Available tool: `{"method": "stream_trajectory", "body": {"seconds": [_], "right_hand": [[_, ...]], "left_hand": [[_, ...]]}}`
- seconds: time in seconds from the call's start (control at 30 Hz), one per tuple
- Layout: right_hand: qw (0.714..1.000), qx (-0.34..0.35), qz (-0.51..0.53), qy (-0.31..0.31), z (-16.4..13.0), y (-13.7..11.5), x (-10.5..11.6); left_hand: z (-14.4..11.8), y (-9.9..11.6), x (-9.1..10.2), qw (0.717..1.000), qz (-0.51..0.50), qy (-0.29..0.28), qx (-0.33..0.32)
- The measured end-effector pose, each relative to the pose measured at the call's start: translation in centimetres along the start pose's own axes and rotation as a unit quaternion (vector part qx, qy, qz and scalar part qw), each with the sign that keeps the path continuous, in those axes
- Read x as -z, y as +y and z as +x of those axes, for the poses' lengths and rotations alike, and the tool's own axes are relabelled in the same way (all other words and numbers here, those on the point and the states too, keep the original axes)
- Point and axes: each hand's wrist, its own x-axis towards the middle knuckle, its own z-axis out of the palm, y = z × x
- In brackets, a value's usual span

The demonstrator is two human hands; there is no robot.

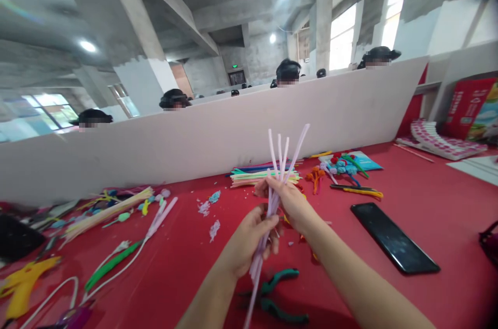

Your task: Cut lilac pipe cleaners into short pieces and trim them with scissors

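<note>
Head view: both hands, left hand (249, 238) and right hand (290, 199), grip closed on a lavender pipe-cleaner bundle (278, 173) above the red bench (428, 204); light, bendy stems, best held mid-length, green pliers (278, 295) lying nearer.

Bare red bench (175, 261) lies open at lower centre-left and between the phone (393, 237) and the right edge. Green-handled pliers (278, 295) block the bottom centre, pipe-cleaner piles (264, 176) crowd mid-frame, and the white partition (194, 142) closes the far side.
</note>
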Motion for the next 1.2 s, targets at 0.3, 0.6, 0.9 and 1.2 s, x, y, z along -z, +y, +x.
{"method": "stream_trajectory", "body": {"seconds": [0.3,0.6,0.9,1.2], "right_hand": [[0.999,-0.032,0.011,-0.009,0.0,1.3,-0.1],[0.995,-0.098,0.012,0.021,-1.7,4.7,1.3],[0.993,-0.107,-0.033,0.032,-4.3,9.0,1.3],[0.987,-0.159,0.003,0.007,-5.5,10.3,2.1]], "left_hand": [[-3.4,-1.3,3.7,0.996,0.05,0.08,0.011],[-4.4,-3.1,5.7,0.998,0.007,-0.028,0.057],[-3.0,-7.3,7.1,0.994,0.04,0.05,0.086],[-3.0,-9.3,7.7,0.993,0.067,0.01,0.095]]}}
